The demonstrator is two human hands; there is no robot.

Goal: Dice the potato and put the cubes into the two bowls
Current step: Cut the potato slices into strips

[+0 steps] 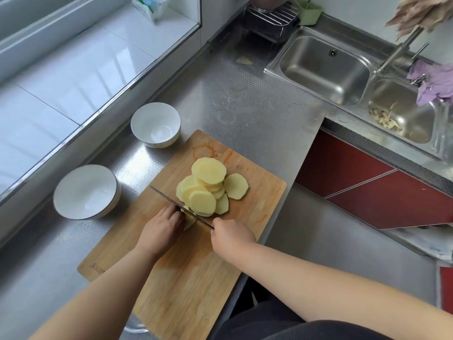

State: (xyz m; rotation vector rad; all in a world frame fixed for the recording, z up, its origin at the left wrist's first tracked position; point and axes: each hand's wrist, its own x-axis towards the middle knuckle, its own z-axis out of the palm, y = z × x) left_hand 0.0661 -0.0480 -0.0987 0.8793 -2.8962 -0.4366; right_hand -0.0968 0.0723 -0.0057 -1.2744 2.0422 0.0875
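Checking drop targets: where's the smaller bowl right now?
Head view, left of centre: the smaller bowl sits empty on the steel counter, just beyond the cutting board's far corner.

The potato slices (208, 187) are pale yellow on a light brown wooden board (186, 266). Two bowls (155, 125) are white inside, and the near bowl (87, 192) has a dark rim. The counter (257, 114) is grey with tiny dots, the cupboard door (382, 192) dark red, the cloth (434, 82) purple

Potato end (190, 220) half-hidden under L hand (160, 231)
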